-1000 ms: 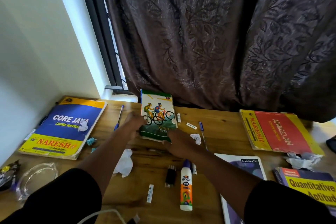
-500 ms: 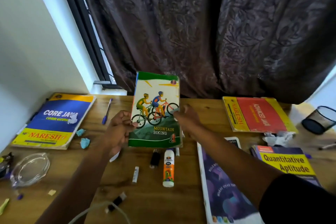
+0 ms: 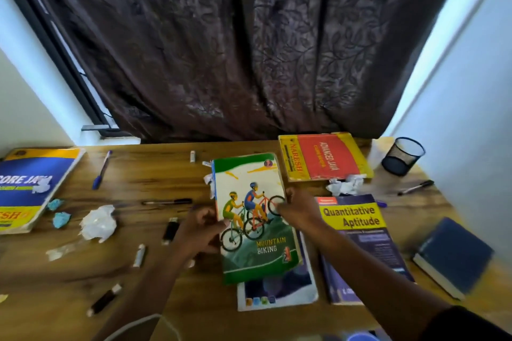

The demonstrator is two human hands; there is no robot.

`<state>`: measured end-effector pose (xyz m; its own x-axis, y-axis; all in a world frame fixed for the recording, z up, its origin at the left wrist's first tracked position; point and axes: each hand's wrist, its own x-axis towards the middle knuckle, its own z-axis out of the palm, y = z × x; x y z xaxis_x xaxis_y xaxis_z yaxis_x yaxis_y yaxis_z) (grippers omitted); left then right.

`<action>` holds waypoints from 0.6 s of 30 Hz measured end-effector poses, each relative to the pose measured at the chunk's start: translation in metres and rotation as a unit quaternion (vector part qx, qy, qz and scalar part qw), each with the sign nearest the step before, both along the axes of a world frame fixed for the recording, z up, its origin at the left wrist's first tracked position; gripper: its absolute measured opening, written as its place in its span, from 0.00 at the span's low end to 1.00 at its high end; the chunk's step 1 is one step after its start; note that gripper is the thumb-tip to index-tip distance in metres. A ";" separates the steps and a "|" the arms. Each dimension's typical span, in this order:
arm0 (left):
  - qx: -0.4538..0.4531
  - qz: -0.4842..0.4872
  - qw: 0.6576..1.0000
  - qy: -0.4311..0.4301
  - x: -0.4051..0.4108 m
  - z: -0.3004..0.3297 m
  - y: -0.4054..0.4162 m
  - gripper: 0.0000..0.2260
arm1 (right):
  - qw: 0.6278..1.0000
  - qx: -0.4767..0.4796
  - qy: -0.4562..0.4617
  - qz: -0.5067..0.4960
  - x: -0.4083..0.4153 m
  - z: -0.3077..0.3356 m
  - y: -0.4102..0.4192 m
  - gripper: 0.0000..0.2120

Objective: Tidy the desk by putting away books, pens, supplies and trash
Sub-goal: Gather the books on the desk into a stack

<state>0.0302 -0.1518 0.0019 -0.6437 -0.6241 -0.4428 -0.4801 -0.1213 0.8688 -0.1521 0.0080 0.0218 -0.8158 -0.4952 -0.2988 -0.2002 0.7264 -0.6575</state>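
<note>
The green "Mountain Biking" book (image 3: 250, 232) is held over the middle of the wooden desk (image 3: 155, 183), its lower part above a purple-covered book (image 3: 279, 293). My left hand (image 3: 198, 232) grips its left edge and my right hand (image 3: 297, 212) grips its right edge. To the right lie the "Quantitative Aptitude" book (image 3: 357, 232), the red "Advanced Java" book (image 3: 324, 156) and a dark blue book (image 3: 454, 255). At the left edge lies the blue "Core Java" book (image 3: 27, 188).
A black mesh pen cup (image 3: 401, 156) stands at the back right, a black pen (image 3: 415, 188) near it. Crumpled paper (image 3: 98, 223) and blue scraps (image 3: 61, 219) lie at the left, more crumpled paper (image 3: 345, 184) by the red book. A blue pen (image 3: 102, 170), another black pen (image 3: 166, 202) and small items are scattered about.
Both hands lifted the Mountain Biking book off the desk's back and carried it right and toward me, over the purple book. The view swung right, showing the pen cup and blue book.
</note>
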 end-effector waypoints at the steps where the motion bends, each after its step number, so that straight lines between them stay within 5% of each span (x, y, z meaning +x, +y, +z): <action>1: -0.027 -0.006 0.999 -0.023 -0.004 -0.005 0.008 0.09 | 1.000 0.017 0.009 0.000 0.000 -0.005 0.010 0.14; 12: -0.354 -0.064 0.914 -0.189 -0.021 -0.041 0.056 0.10 | 0.986 0.103 0.097 0.088 -0.001 -0.036 0.056 0.11; 18: -0.387 -0.094 0.890 -0.220 -0.023 -0.035 0.066 0.07 | 0.972 0.102 0.137 0.160 -0.002 -0.045 0.061 0.10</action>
